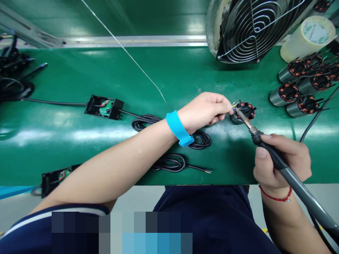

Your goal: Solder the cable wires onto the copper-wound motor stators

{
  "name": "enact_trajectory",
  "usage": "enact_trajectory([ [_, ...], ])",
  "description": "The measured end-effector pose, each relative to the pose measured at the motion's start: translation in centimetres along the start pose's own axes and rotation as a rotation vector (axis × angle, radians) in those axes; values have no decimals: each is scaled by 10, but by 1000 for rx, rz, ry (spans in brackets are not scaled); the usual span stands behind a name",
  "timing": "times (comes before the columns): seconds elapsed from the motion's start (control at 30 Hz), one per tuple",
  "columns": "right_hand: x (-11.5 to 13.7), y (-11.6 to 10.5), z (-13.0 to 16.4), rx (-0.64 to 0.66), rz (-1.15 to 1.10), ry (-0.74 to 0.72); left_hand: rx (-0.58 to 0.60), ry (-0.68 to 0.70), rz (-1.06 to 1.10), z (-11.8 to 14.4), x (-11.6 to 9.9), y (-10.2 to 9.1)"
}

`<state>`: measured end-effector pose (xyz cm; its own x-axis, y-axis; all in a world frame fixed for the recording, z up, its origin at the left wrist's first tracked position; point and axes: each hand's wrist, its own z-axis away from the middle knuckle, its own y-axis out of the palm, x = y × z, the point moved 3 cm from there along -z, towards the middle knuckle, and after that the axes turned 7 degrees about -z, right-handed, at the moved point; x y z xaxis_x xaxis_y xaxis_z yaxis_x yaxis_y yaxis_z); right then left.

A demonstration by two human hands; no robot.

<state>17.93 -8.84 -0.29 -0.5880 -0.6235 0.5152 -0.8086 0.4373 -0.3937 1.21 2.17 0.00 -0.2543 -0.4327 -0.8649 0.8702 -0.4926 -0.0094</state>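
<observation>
My right hand point(283, 158) is closed round a soldering iron point(275, 155), whose tip reaches the near-left rim of a motor stator point(245, 112) with copper windings. Pinched in the fingers of my left hand point(209, 107) are thin coloured wires point(233, 105) at the stator's left side. These wires seem to be the end of a black cable point(202, 140), partly hidden under my left wrist, which wears a blue strap point(179, 127). Whether the iron tip touches a wire or a stator terminal, I cannot tell.
Several more stators point(288, 93) stand at the right. Behind them is a tape roll point(315, 33), beside a caged fan point(254, 30). A solder wire point(127, 53) hangs from above. Black boxes with circuit boards point(104, 107) and a coiled cable point(171, 162) lie at the left and front.
</observation>
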Motion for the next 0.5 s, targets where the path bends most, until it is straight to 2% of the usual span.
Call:
enact_trajectory([
  [0.1, 0, 0, -1, 11, 17, 8, -1, 2, -2, 0, 0, 0],
  [0.27, -2, -1, -4, -67, 45, 1, -1, 1, -3, -1, 0, 0],
  [0.5, -10, 5, -8, 22, -106, 187, 24, 7, 6, 0, 0, 1],
])
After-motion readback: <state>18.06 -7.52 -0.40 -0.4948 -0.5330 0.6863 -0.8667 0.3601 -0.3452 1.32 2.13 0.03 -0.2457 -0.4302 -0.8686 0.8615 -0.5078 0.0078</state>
